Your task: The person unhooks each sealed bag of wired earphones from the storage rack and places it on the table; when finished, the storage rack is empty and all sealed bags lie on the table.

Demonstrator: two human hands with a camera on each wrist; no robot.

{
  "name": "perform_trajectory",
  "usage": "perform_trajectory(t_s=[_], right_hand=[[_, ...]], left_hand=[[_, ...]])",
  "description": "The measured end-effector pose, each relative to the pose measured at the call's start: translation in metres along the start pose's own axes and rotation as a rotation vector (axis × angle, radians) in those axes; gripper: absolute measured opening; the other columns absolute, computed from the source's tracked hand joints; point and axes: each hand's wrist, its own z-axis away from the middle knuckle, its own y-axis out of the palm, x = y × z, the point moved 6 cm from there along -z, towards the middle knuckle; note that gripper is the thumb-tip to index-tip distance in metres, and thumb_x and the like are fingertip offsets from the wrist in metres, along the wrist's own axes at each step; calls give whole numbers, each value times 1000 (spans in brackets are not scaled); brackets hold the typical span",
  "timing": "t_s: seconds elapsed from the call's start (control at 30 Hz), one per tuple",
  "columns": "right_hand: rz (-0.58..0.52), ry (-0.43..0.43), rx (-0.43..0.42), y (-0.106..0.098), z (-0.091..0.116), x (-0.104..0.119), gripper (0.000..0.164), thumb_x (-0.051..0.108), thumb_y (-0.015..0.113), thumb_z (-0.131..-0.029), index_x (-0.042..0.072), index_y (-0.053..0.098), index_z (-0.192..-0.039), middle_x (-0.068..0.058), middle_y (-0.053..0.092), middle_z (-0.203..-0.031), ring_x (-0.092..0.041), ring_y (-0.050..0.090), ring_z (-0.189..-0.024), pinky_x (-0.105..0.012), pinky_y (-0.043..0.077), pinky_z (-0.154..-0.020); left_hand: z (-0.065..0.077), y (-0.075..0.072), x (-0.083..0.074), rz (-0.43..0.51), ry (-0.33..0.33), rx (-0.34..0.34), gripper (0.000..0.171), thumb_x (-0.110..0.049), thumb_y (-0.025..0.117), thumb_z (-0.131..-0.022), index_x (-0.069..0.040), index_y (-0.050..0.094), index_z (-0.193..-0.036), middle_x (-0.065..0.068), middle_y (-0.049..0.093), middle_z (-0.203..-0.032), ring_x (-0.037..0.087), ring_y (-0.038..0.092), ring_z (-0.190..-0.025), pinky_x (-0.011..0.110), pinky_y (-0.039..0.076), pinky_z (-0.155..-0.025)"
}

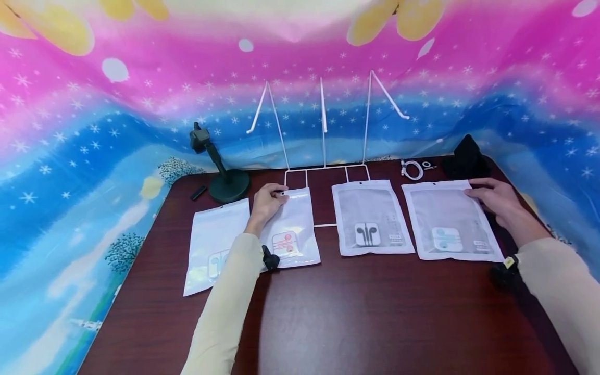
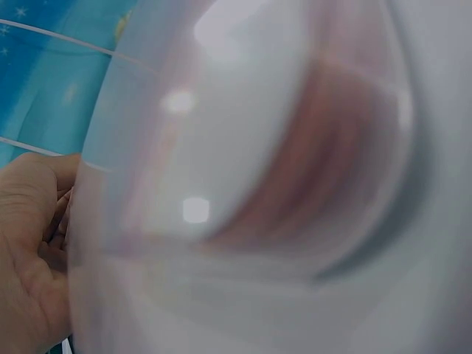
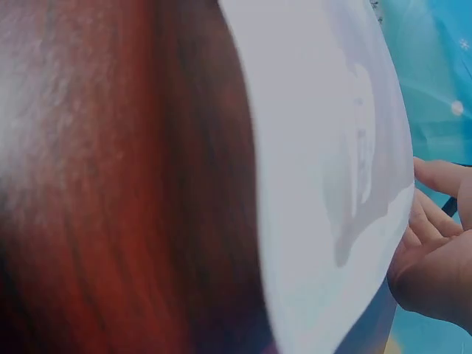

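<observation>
Several white plastic packaging bags with printed earphone pictures lie in a row in the head view. My left hand [image 1: 267, 202] pinches the top edge of the bag with the pink earphone print [image 1: 300, 208]. In the left wrist view that bag's surface [image 2: 169, 310] is close and blurred, with my fingers at its edge. My right hand [image 1: 496, 197] pinches the upper right corner of the bag with the pale green earphone print [image 1: 422, 208]. Between these lies the bag with the black earphone print [image 1: 347, 208]. Partly behind my left arm lies another bag [image 1: 211, 224].
A white wire rack [image 1: 323, 167] with upright hooks stands at the back of the dark red table [image 1: 375, 312]. At left back is a black stand with a round base [image 1: 228, 186]. A coiled white cable [image 1: 412, 170] and a black object [image 1: 466, 159] sit at right back.
</observation>
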Motion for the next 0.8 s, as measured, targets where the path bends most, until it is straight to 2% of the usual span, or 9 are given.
perform_trajectory(t_s=[0.1,0.27,0.37,0.43,0.5,0.57,0.7,0.8], right_hand=[[5,6,-23,2,-1,4,75,48,58,-103,4,35,-160,-29,42,-154,-37,50,-123,-59,44,-104],[12,12,-66,5,-1,12,65,39,54,-106,1,39,-157,-30,44,-153,-40,49,-127,-57,43,-104],[-18,1,-78,4,0,18,60,36,47,-109,-1,38,-156,-26,47,-148,-31,55,-118,-49,47,-100],[-46,-5,-79,2,1,20,59,34,42,-111,-3,37,-156,-18,52,-139,-21,58,-109,-42,49,-97],[-73,-4,-87,-1,3,20,56,34,41,-111,-1,38,-154,-5,58,-126,-10,57,-98,-34,49,-90],[-95,-18,-79,-3,6,21,55,34,40,-111,-1,39,-153,6,57,-116,-4,57,-93,-30,50,-87],[-156,-48,-56,-6,12,25,48,35,37,-113,4,42,-149,19,58,-102,-1,59,-92,-23,53,-84],[-183,-84,-27,-8,16,32,52,36,30,-114,2,37,-154,23,59,-99,-1,60,-95,-20,55,-84]], left_hand=[[0,0,0,6,6,1,24,-13,73,-99,-16,77,-123,6,60,-133,23,57,-95,34,47,-85],[-1,0,1,9,18,1,24,-12,73,-98,-15,77,-122,6,61,-134,23,57,-96,35,48,-86],[-1,0,1,7,13,-4,24,-12,73,-98,-16,77,-122,6,61,-134,23,57,-96,35,48,-87],[-1,0,0,8,12,-1,24,-12,73,-98,-16,77,-122,6,61,-133,23,57,-96,34,48,-87],[0,0,0,6,14,3,24,-12,73,-99,-16,77,-122,6,61,-134,23,57,-96,34,48,-87],[0,0,-1,7,13,5,24,-13,72,-99,-16,77,-122,6,60,-135,23,57,-96,34,48,-87],[1,-2,-2,3,9,14,24,-13,72,-99,-14,77,-122,7,60,-136,23,57,-95,34,48,-85],[1,-3,-5,-5,7,21,23,-13,72,-100,-13,76,-122,7,60,-134,24,57,-94,34,48,-84]])
